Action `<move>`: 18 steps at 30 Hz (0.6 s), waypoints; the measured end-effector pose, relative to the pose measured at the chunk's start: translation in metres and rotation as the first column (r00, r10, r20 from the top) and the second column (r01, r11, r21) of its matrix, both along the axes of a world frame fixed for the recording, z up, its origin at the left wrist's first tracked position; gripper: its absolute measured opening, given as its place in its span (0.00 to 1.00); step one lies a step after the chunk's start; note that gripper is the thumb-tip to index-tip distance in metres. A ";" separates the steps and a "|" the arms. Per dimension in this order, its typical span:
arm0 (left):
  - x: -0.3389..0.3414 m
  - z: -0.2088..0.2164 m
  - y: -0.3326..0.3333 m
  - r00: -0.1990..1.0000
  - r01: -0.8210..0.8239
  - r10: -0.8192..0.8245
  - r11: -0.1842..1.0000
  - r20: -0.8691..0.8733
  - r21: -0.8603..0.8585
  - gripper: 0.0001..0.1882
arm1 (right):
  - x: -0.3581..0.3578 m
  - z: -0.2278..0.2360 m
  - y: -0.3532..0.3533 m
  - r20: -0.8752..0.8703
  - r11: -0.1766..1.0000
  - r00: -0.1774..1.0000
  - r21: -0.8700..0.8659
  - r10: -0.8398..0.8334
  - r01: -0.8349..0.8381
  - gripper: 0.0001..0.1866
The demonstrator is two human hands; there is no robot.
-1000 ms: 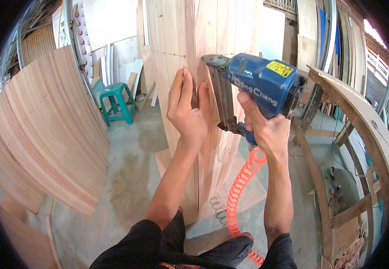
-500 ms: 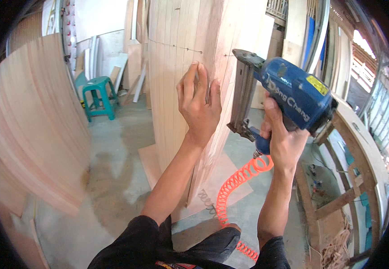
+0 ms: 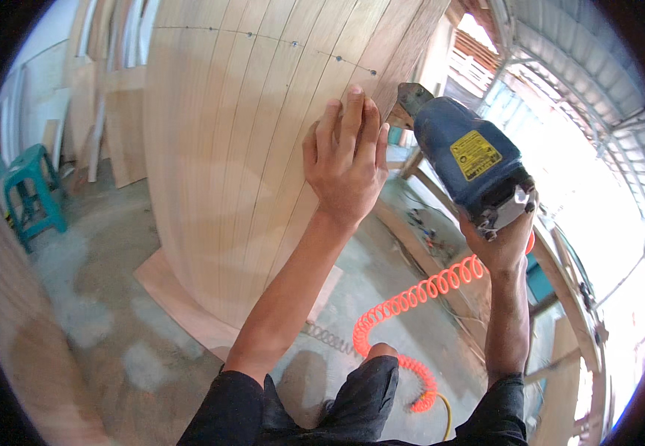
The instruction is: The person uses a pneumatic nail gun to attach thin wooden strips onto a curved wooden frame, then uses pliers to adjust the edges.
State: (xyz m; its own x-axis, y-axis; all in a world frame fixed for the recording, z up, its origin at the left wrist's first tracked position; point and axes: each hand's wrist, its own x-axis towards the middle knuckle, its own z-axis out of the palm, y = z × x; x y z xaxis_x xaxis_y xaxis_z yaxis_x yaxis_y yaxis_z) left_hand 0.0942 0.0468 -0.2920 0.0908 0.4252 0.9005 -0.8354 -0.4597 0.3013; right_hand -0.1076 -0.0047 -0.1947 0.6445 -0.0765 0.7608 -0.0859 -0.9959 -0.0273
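Note:
A tall, curved panel of joined wooden strips (image 3: 218, 163) stands upright before me, with a row of small dark spots along a thin line near its top. My left hand (image 3: 346, 167) lies against its face near the right edge, fingers stretched out. In my right hand (image 3: 507, 245) is a blue pneumatic nail gun (image 3: 434, 126), gripped from behind. Its nose is at the panel's right edge; whether it touches cannot be made out. An orange coiled air hose (image 3: 423, 290) loops down from the gun's handle area to the floor.
Beneath the upright panel lies a flat wooden sheet (image 3: 181, 297). A green plastic stool (image 3: 36, 193) stands at the left, near leaning boards (image 3: 123, 126). Another large wooden panel (image 3: 18, 327) fills the lower left. On the right is a wooden frame bench (image 3: 575, 320).
The view has swung right around the panel, showing more of its striped face. My left hand has flattened on the wood, and the nail gun has turned, its nose now at the right edge.

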 end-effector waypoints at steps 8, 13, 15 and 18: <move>0.005 -0.001 0.011 0.998 0.061 -0.061 0.995 0.002 0.073 0.18 | 0.007 0.016 0.054 -0.004 0.958 0.993 -0.260 -0.122 0.117 0.20; 0.013 0.003 0.009 0.998 0.041 -0.046 0.994 0.053 0.098 0.21 | 0.009 0.021 0.067 -0.090 0.947 0.943 -0.003 -0.320 0.321 0.21; 0.012 0.003 0.010 0.997 0.042 -0.050 0.992 0.059 0.118 0.19 | 0.011 0.019 0.069 -0.072 0.963 0.961 -0.002 -0.268 0.268 0.19; 0.010 0.004 0.014 0.997 0.041 -0.050 0.988 0.057 0.146 0.15 | 0.015 0.019 0.075 -0.068 0.965 0.968 -0.115 -0.243 0.234 0.28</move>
State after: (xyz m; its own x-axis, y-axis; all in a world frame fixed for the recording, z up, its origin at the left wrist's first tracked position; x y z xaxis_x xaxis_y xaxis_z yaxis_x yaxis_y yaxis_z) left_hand 0.1044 0.0609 -0.2876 0.0504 0.2867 0.9567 -0.8712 -0.4558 0.1824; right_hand -0.0924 0.0700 -0.1759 0.6771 -0.1576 0.7188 -0.3187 -0.9433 0.0934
